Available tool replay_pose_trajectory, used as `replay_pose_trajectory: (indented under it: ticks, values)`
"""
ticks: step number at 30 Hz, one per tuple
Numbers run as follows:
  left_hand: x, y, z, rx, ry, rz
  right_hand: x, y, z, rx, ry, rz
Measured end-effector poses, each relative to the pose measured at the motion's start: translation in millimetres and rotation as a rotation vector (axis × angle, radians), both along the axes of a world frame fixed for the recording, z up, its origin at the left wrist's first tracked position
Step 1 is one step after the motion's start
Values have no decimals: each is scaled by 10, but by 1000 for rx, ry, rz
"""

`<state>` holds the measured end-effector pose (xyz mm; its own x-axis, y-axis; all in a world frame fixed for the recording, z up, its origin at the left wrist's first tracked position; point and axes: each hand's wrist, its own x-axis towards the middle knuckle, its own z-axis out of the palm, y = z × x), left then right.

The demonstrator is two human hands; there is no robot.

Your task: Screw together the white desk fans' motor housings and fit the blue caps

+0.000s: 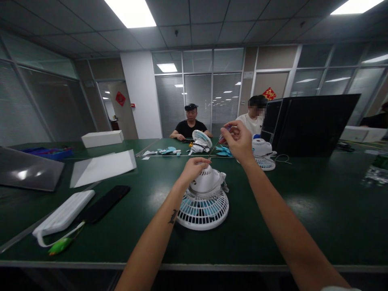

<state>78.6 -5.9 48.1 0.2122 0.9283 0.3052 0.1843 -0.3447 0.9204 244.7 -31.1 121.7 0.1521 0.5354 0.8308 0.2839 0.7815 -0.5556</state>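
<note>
A small white fan lies face down on the green table, its round grille underneath and its motor housing on top. Light blue blades show through the grille slots. My right hand is raised above the fan, closed around the reddish-purple handle of a screwdriver. The thin shaft slants down and left towards the top of the housing. My left hand rests at the housing's top, thumb and fingers pinched near the screwdriver's tip. Whatever sits between those fingertips is too small to make out.
Across the table two people sit near another white fan and light blue blades. A further fan stands right, by a large black box. On the left lie a white power strip, a black phone-like slab and white sheets.
</note>
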Motion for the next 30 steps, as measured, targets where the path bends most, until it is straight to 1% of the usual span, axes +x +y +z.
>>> replay_pose_trajectory:
  ticks: [3,5,6,8,10,12,13,14,17,20,23,26,28,30]
  values:
    - [9,13,-22,55,25,70,145,42,28,-40,37,-23]
    - [14,16,-33,80,45,85,266,56,-4,-71,-37,-77]
    - [14,15,-38,89,54,85,336,57,-41,-94,-119,-132]
    - [11,12,-46,107,67,84,504,48,-165,-172,-370,-275]
    - [5,8,-55,127,68,80,709,26,-346,-333,-704,-373]
    - [-2,3,-62,141,58,65,935,-11,-559,-577,-1020,-347]
    - [-5,0,-65,145,55,53,1047,-34,-666,-702,-1136,-311]
    - [-8,-3,-67,145,52,41,1152,-60,-768,-782,-1187,-292]
    - [-16,-13,-68,147,54,20,1390,-132,-1000,-928,-1222,-299]
    - [-23,-19,-67,157,52,15,1494,-154,-1101,-1010,-1225,-308]
    - [-33,-22,-62,159,45,15,1514,-138,-1105,-1044,-1208,-311]
    - [-46,-32,-48,168,43,18,1524,-184,-1061,-1051,-1172,-300]
    - [-53,-46,-37,175,42,15,1537,-292,-1033,-1019,-1122,-283]
    - [-55,-60,-31,182,44,13,1550,-463,-1028,-978,-1051,-262]
